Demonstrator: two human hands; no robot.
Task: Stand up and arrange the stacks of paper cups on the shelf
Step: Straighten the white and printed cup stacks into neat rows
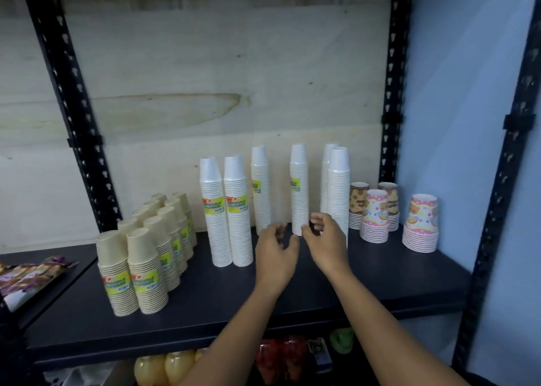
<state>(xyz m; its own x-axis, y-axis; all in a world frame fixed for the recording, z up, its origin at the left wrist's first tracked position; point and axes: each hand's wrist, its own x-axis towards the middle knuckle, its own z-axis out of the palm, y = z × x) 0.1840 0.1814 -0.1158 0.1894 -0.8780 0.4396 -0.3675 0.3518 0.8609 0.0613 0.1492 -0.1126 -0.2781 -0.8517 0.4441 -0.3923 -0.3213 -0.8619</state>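
Several tall white cup stacks stand upright on the dark shelf. One white stack with a yellow label stands alone just beyond my hands. My left hand and my right hand hover at its base with loosely curled fingers, holding nothing. A pair of labelled white stacks stands to the left, another white stack behind it, and two more white stacks on the right. Two rows of short beige stacks fill the left side.
Short patterned cup stacks sit at the right end near the blue wall. Black slotted posts frame the shelf, with plywood behind. Snack packets lie on the neighbouring shelf at left. Juice bottles and packets show on the shelf below.
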